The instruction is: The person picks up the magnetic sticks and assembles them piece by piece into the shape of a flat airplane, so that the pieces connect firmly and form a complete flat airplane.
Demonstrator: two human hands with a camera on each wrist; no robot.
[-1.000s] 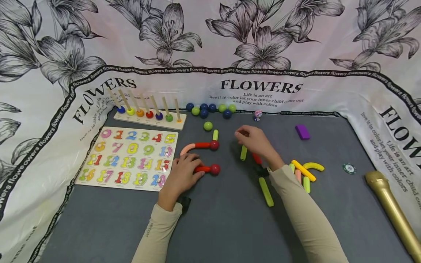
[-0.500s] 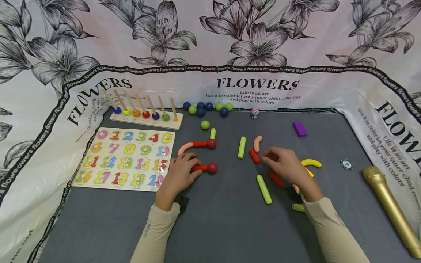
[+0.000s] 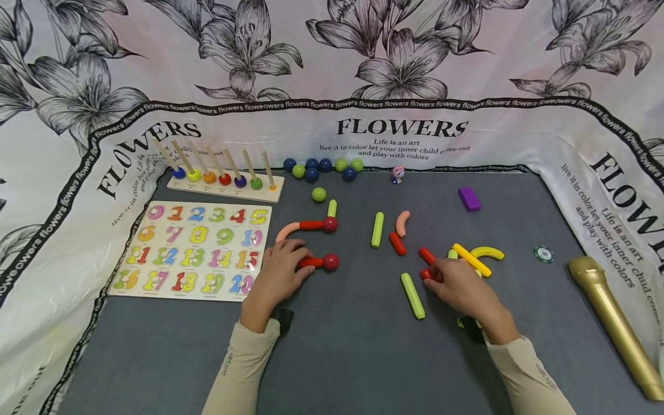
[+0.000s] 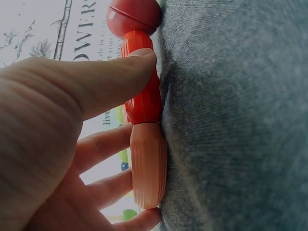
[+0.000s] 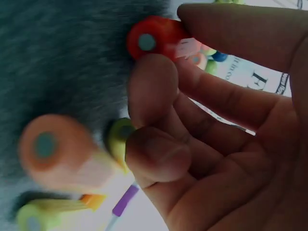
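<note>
Through the head camera I read "FLOWERS" in black capitals on the printed sheet [image 3: 519,138], at left and centre; at right the picture's edge cuts it to "FLOW". Beneath the central one I make out "Life is an art / live it in color let your inner child come out / and play with colors". Its black border repeats "flowers" in white. The number board [image 3: 189,246] shows me 0 to 20. My left-wrist view catches "OWERS". Markings on the round chip [image 3: 544,254] and left sleeve [image 3: 241,363] are too small to read.
</note>
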